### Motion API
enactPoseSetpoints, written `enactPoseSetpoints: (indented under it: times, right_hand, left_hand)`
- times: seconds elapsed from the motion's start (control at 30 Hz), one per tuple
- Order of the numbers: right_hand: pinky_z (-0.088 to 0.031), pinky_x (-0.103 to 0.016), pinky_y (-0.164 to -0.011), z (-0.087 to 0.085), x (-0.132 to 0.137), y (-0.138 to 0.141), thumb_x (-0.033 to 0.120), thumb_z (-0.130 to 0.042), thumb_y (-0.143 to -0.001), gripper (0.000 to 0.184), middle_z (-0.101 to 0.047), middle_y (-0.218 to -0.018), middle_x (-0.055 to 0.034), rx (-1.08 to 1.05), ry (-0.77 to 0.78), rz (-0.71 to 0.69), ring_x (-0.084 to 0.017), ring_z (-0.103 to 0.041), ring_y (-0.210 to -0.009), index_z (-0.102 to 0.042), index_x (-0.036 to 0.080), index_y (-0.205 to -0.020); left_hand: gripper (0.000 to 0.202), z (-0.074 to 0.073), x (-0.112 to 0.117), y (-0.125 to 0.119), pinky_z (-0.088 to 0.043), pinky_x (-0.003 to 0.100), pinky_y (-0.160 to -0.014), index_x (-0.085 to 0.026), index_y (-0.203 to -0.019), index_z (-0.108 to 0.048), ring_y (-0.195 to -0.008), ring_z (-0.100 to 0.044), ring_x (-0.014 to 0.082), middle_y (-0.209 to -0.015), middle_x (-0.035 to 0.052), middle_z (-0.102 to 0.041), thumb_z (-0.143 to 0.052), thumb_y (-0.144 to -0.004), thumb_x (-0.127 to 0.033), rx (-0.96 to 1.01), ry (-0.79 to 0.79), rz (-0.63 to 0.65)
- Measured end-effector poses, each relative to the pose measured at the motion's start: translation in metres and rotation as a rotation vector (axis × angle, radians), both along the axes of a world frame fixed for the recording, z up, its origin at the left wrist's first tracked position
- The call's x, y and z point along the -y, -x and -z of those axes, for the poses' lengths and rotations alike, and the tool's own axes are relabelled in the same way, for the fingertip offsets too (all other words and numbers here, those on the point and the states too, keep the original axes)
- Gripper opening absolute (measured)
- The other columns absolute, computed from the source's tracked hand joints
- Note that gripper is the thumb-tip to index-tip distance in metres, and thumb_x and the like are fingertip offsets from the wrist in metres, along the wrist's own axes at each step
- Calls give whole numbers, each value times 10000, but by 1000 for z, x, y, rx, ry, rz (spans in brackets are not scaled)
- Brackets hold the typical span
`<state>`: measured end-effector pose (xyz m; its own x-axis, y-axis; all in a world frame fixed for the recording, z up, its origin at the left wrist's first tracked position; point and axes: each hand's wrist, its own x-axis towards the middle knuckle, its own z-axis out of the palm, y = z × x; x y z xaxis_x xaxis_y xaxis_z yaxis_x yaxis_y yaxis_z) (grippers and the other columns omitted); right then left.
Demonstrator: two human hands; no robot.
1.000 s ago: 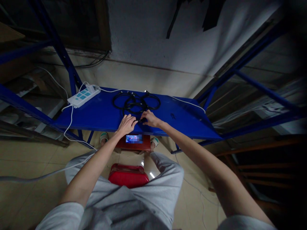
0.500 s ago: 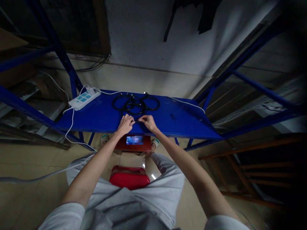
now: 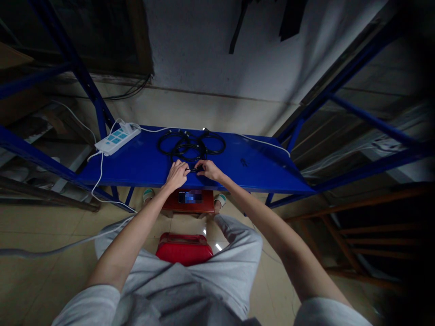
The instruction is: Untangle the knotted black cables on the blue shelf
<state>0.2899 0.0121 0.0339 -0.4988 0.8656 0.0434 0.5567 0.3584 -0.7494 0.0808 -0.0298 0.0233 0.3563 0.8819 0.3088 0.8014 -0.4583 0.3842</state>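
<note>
The left hand [image 3: 178, 174] and right hand [image 3: 209, 170], both nearly closed, pinch a thin black cable [image 3: 193, 170] near the blue metal tabletop's [image 3: 265, 165] six-o'clock edge, apparently to steady it; looped black cables [image 3: 186, 145] lie toward twelve.

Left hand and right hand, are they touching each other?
Apart: the head view shows a gap between the left hand and the right hand, with a short stretch of black cable spanning it.

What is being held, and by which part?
Left hand and right hand grip a black cable either side of a short stretch; whether near an end is unclear.
</note>
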Motion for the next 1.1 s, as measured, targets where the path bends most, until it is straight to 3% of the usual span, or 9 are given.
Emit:
enactPoseSetpoints:
  times: [0.13, 0.3, 0.4, 0.6, 0.83, 1.1]
  right_hand:
    - [-326, -248, -654, 6, 4, 3, 130, -684, -653, 250, -545, -677, 31, -116, -14, 49, -116, -418, -652, -699, 109, -901]
    - [-385, -255, -706, 6, -2, -1, 21, -578, -602, 367, -631, -781, 4, -117, 10, -33, -140, -515, -722, -697, 122, -935]
    - [-419, -270, -765, 10, -6, 4, 2, -616, -603, 340, -678, -855, -14, -99, -25, -3, -166, -575, -797, -698, 147, -900]
    - [-439, -300, -790, 23, -6, 15, 63, -734, -670, 229, -710, -862, -33, -121, -143, 89, -194, -614, -829, -722, 168, -874]
    - [-450, -327, -808, 29, 1, 15, 135, -694, -801, 126, -738, -869, -64, -246, -190, 117, -200, -627, -820, -778, 185, -881]
    - [-482, -318, -756, 46, 0, 18, 233, -768, -775, 59, -683, -866, -63, -398, -209, 215, -189, -619, -800, -787, 199, -819]
  left_hand:
    - [82, 1, -1, 0, -378, 417, -872, -225, -853, -572, -1005, -503, 280, -910, 61, -654, -557, -929, -201, 6, 14, -6]
    - [84, 1, -1, 0, -377, 423, -879, -227, -857, -577, -1013, -497, 286, -929, 70, -650, -550, -931, -199, 37, 22, -18]
    - [80, 1, -2, 0, -382, 425, -881, -227, -861, -580, -1014, -498, 286, -946, 70, -651, -550, -931, -203, 52, 13, -35]
    - [92, 1, -2, 1, -393, 427, -873, -221, -863, -595, -1001, -500, 288, -941, 77, -646, -540, -932, -197, 67, -16, -50]
    - [80, 4, -5, 1, -389, 440, -900, -223, -879, -598, -1002, -497, 291, -938, 81, -639, -538, -926, -201, 65, -4, -48]
    - [195, 0, 1, -2, -382, 422, -944, -228, -1064, -582, -1103, -504, 274, -1111, 85, -614, -488, -917, -142, -3, 6, 53]
